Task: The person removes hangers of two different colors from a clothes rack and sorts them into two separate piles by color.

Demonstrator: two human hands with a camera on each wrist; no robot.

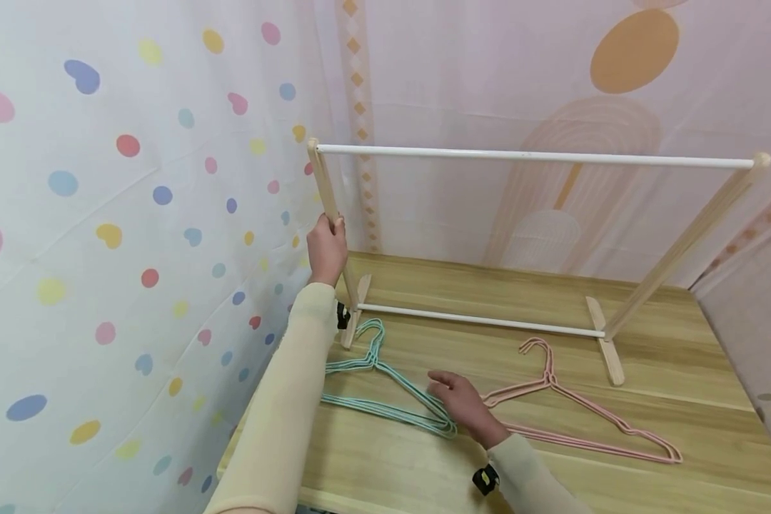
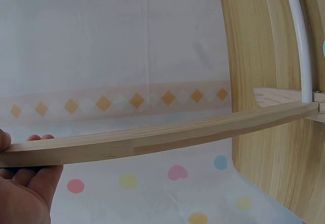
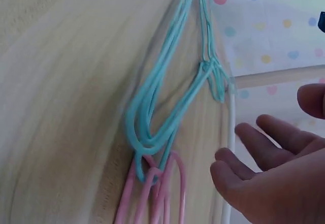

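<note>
Item one, at nine o'clock: a wall cloth [image 1: 103, 235], thin white fabric printed with coloured hearts and dots, hanging close along the table's left edge. Item two: our left hand [image 1: 326, 246], fingers wrapped round the left upright [image 1: 325, 193] of a clothes rack, squared pale wood, leaning. A smooth white top rail [image 1: 533, 155] and a lower white rail [image 1: 482, 321] run right to the second upright [image 1: 681, 246]; flat wooden feet rest on the table [image 1: 681, 371], light wood-grain board. Item three, at six o'clock: teal hangers [image 1: 385, 389], thin coated wire, stacked flat just before the left foot. Our right hand [image 1: 462, 401] lies open, fingers loosely spread, over their right shoulder. Item four, at four o'clock: pink hangers [image 1: 585, 414], same make, their left tips near the teal ones. Bare board lies beyond them toward the right edge.
</note>
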